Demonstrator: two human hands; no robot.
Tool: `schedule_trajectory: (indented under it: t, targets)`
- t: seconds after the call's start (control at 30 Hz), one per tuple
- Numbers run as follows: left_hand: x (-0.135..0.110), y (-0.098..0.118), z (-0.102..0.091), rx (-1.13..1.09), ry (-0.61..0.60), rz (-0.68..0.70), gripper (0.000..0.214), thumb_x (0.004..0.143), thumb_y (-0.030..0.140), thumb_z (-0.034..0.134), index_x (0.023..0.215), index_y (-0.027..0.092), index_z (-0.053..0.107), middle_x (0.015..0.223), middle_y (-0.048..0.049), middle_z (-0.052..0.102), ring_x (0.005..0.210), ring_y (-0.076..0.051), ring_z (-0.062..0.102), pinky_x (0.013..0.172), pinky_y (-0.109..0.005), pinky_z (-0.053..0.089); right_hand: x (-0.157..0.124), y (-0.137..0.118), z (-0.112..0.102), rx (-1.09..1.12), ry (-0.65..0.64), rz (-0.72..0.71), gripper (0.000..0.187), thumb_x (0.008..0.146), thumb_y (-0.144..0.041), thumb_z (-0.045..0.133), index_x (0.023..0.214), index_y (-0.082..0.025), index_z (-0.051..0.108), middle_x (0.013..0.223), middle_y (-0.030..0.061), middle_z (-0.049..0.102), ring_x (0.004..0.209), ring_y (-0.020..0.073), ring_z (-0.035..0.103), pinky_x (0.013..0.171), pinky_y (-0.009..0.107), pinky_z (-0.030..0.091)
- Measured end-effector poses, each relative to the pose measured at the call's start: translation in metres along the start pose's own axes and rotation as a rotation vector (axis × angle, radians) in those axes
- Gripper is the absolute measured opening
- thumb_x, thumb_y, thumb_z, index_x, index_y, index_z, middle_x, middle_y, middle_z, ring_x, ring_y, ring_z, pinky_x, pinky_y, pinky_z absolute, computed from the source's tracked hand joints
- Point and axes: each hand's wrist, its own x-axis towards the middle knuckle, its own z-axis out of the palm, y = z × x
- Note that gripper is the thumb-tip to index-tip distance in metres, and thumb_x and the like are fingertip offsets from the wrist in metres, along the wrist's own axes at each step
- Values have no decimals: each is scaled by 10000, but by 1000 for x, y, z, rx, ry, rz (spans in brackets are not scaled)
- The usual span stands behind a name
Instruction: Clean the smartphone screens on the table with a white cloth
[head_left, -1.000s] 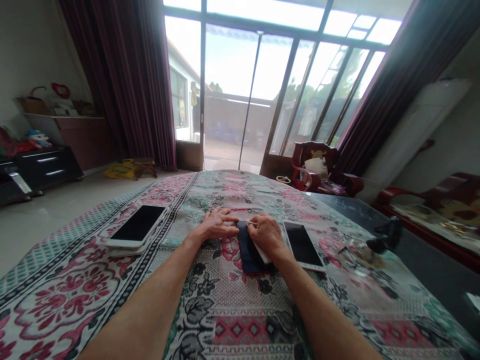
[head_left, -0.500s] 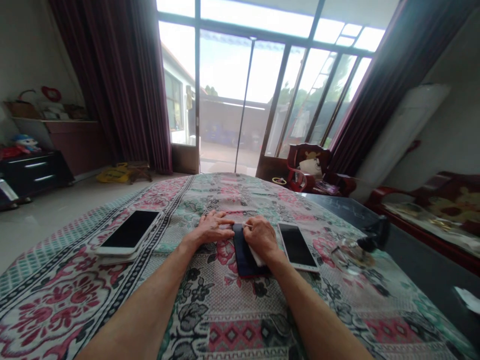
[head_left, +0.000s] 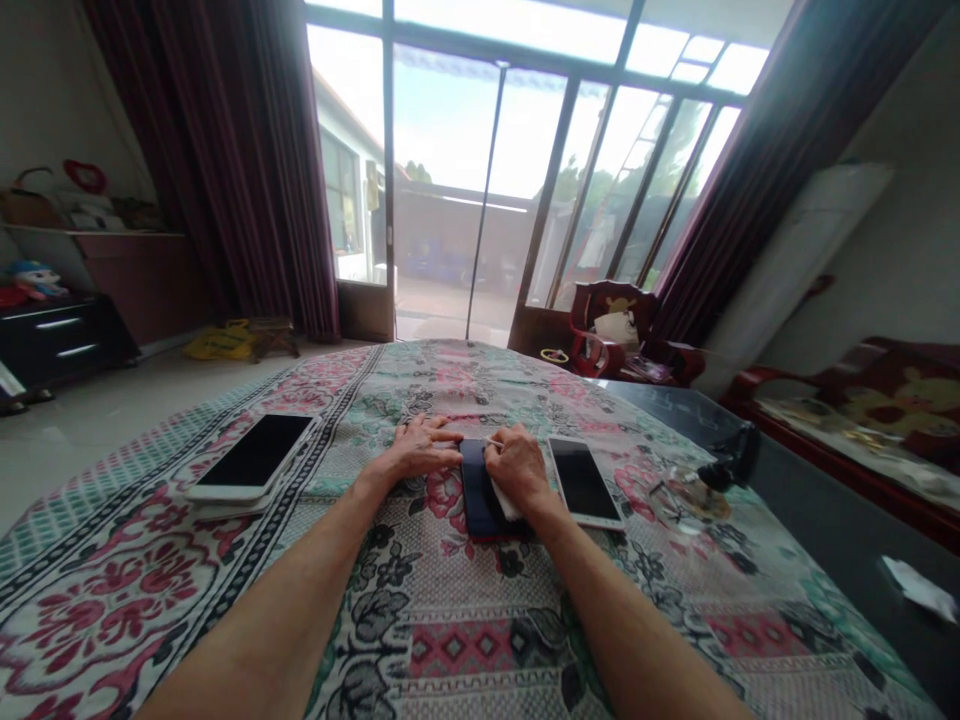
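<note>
A flat dark blue rectangle with a reddish lower edge lies on the patterned cloth; its kind is unclear. My right hand is closed over its upper right part, gripping a white tissue that shows below the palm and as a pale tip by the fingers. On the left, my left hand rests flat with fingers spread, fingertips at the rectangle's upper left edge. Just right of my right hand lies a white phone with a black screen. Farther left, another white phone sits on a second pale, flat item.
The patterned tablecloth covers the table. A clear dish-like object with a black part stands at the right. Beyond it is a dark tabletop with a white paper. A wooden chair stands behind, near glass doors.
The whole view has shifted slightly. My hands stay at the dark blue rectangle, the right still gripping the tissue and the left still spread, with only slight movement.
</note>
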Motion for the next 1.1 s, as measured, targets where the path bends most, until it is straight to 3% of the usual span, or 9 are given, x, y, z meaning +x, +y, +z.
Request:
schedule_trajectory:
  t: [0.17,0.37,0.73,1.0,1.1]
  targets:
    - [2,0,0,-10,4,-2,472,821,507,574,1277,383,570,1549,21,328,1445,-359,153,1150,-576,122,-3,11,4,118,25,-48,233,851,-227,521,913,-190,742,925,63,690,857,161,621,794,222,421]
    - [1,-2,-6,-4,-67,5,585,790,585,583,1339,395,509,1575,22,269,1458,-354,105,1153,-576,113,-6,12,-2,124,-1,-102,248,870,-210,509,926,-184,750,921,65,686,864,161,614,800,224,409]
    - [-2,3,-12,17,-96,4,582,795,624,554,1339,428,491,1581,48,247,1452,-373,102,1137,-616,110,-28,-15,-10,32,-86,-325,241,902,-246,504,941,-211,739,956,64,645,899,162,570,802,243,394]
    - [-4,3,-12,-10,-102,-1,588,799,584,577,1350,392,498,1586,26,235,1463,-358,62,1152,-595,77,-22,-6,-24,-126,-101,-127,294,901,-263,475,869,-153,745,963,116,650,877,195,592,760,278,398]
    - [-6,6,-15,-20,-109,-9,589,800,572,583,1350,378,505,1586,19,236,1463,-359,67,1155,-588,70,-26,-9,-25,-130,-112,-139,289,898,-246,467,888,-154,741,969,113,646,843,183,594,739,274,397]
